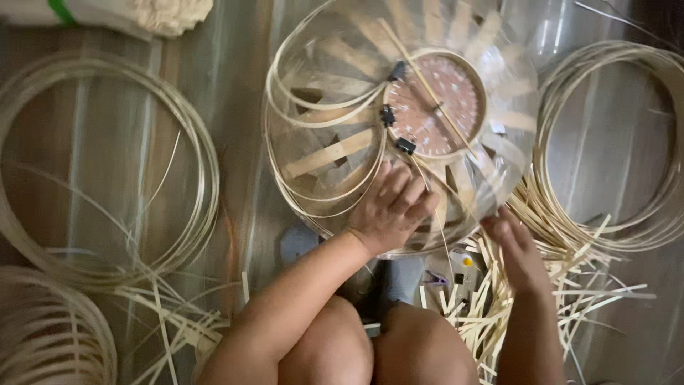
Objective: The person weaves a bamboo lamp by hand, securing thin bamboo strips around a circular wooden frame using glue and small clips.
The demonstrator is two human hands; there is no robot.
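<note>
The left hand point(390, 210) lies with its fingers spread and flat on the lower side of a round bamboo frame point(335, 153), pressing on the thin curved strips there, without pinching anything. The right hand point(514, 246) is at the lower right edge of the same frame, the fingers loosely bent and close together; if it holds a strip, I cannot tell, because this part is blurred. The frame stands on the floor just in front of the person's knees point(377, 349) and seems covered by a clear plastic film. Flat bamboo slats spread out like rays from a brown round disc point(436, 105) with a pale ring around it, and three small black clips point(405, 145) sit on the left edge of this ring. A thin stick crosses the disc diagonally. Under the right hand lies a heap of loose bamboo strips point(563, 278), and some small tools lie between the heap and the knees. Beside it, to the right, is a coil of bamboo hoops point(613, 142). To the left lie a large coil of thin hoops point(107, 171) and another coil point(50, 335) in the corner. All rests on a wooden floor point(235, 85).
</note>
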